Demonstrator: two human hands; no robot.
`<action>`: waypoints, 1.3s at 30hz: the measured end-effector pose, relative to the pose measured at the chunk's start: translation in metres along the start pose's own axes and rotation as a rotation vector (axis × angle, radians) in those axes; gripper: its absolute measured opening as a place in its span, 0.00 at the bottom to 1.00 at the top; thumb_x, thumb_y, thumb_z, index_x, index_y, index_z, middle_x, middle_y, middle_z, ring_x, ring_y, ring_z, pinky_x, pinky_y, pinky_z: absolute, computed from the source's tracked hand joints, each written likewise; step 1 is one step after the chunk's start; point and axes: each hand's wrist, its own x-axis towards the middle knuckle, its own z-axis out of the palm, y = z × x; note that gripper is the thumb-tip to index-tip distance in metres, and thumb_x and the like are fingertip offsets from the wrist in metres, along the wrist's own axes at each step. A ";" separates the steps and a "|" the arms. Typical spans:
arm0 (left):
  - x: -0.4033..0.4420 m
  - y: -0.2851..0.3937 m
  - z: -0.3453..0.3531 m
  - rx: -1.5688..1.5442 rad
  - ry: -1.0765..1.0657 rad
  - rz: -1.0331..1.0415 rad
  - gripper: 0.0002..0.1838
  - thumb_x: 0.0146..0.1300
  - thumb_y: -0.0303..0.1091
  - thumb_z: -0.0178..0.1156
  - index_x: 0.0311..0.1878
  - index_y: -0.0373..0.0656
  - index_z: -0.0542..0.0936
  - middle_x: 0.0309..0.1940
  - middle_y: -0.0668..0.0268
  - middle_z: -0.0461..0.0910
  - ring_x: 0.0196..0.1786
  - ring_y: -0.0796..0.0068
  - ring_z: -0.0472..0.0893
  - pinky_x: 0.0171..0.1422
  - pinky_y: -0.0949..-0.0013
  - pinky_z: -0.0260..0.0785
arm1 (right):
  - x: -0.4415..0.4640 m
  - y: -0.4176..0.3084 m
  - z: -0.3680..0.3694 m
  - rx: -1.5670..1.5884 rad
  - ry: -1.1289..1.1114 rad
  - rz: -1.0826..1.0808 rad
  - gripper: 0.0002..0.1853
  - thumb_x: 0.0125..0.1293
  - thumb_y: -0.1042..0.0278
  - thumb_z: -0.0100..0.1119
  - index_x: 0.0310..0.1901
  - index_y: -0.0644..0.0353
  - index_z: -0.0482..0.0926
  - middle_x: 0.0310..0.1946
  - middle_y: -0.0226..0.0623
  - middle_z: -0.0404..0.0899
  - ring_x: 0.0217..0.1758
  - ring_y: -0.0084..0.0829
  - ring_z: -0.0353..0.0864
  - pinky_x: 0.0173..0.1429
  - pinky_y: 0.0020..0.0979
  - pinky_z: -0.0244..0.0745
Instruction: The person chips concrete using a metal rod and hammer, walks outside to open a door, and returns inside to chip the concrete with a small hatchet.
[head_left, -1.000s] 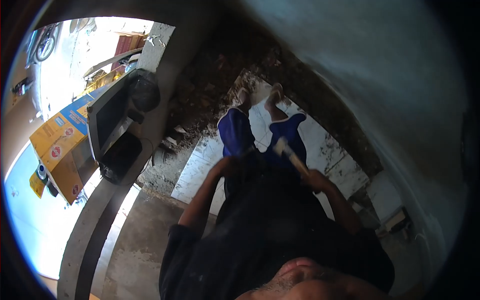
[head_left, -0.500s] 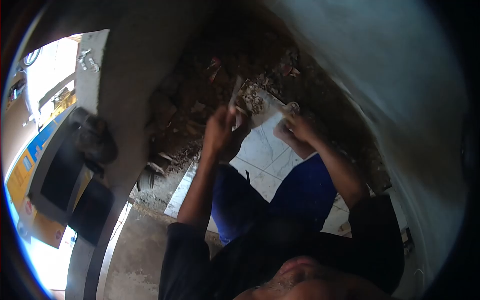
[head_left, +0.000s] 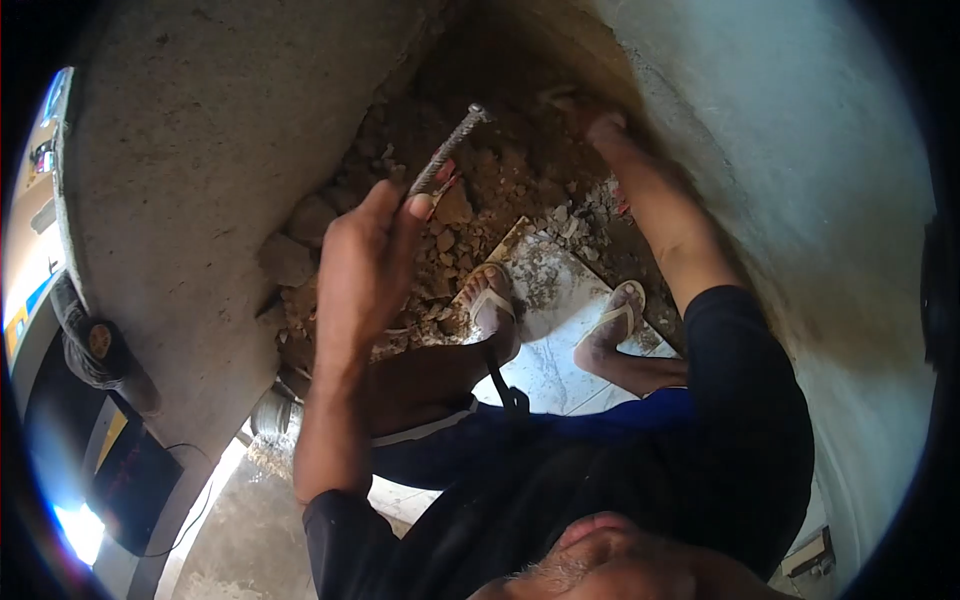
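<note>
My left hand (head_left: pixel 365 250) is closed round a ribbed steel bar (head_left: pixel 448 152), which slants up and to the right with a flattened top end. Rubble lies beneath it. My right hand (head_left: pixel 598 128) is stretched far forward, low in the dark corner beside the right wall. Its fingers are blurred and in shadow, and a pale shape near them cannot be made out. Loose soil and broken pieces of rubble (head_left: pixel 450 240) cover the ground below and between my hands.
Rough walls rise on the left (head_left: pixel 190 200) and right (head_left: pixel 800 200), meeting in a narrow corner ahead. My sandalled feet stand on dusty white tiles (head_left: pixel 545 330). A dark, worn object (head_left: pixel 95 345) is by the left wall's edge. Bits of red wrapper (head_left: pixel 445 172) lie among the rubble.
My hands were close together over the tiles and are now far apart. The right has reached forward into the corner; the left has moved leftward with the bar. My knees have spread apart.
</note>
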 end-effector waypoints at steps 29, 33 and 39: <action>0.020 0.066 0.016 -0.248 -0.045 0.337 0.14 0.73 0.40 0.54 0.44 0.37 0.80 0.27 0.77 0.71 0.31 0.86 0.66 0.36 0.79 0.60 | -0.145 0.130 0.017 0.032 -0.038 -0.058 0.21 0.67 0.63 0.54 0.61 0.56 0.72 0.42 0.50 0.83 0.46 0.50 0.82 0.52 0.48 0.76; 0.033 0.063 0.022 -0.106 -0.060 0.326 0.14 0.72 0.40 0.55 0.45 0.38 0.81 0.26 0.75 0.72 0.31 0.85 0.67 0.36 0.78 0.62 | -0.029 0.097 0.053 0.127 0.124 0.023 0.25 0.72 0.59 0.43 0.68 0.55 0.64 0.44 0.51 0.82 0.48 0.51 0.82 0.56 0.50 0.74; 0.030 0.050 0.019 -0.098 -0.099 0.284 0.15 0.72 0.41 0.55 0.46 0.38 0.81 0.28 0.73 0.76 0.33 0.83 0.71 0.40 0.77 0.65 | -0.050 0.122 0.092 0.046 0.042 0.066 0.23 0.69 0.60 0.46 0.64 0.59 0.69 0.47 0.51 0.81 0.50 0.51 0.81 0.57 0.49 0.73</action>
